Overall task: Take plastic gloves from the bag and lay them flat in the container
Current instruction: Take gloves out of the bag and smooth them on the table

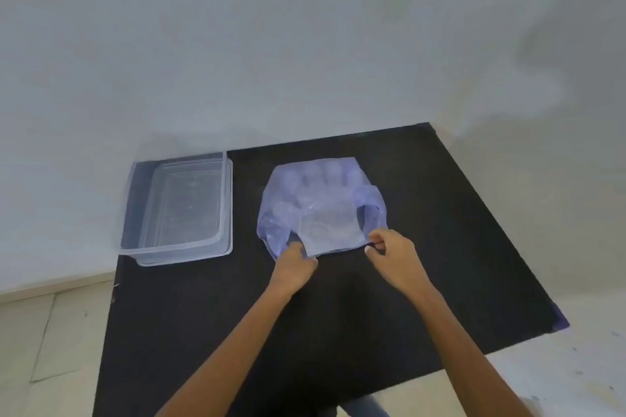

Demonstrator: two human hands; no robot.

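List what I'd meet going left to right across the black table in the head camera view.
Clear container → left hand → stack of gloves → right hand. The blue bag spans both hands, which pinch its near edge, so it has no clear place.

Left forearm (237,342), right forearm (457,342) bare; dark bluish garment (364,407), perhaps trousers, below.

No readable txt, labels, nos. or signs anywhere. Faint marks on base of the clear container (189,210) are too blurred to make out. Bluish bag (318,186) on the black surface (440,247) shows no legible print.
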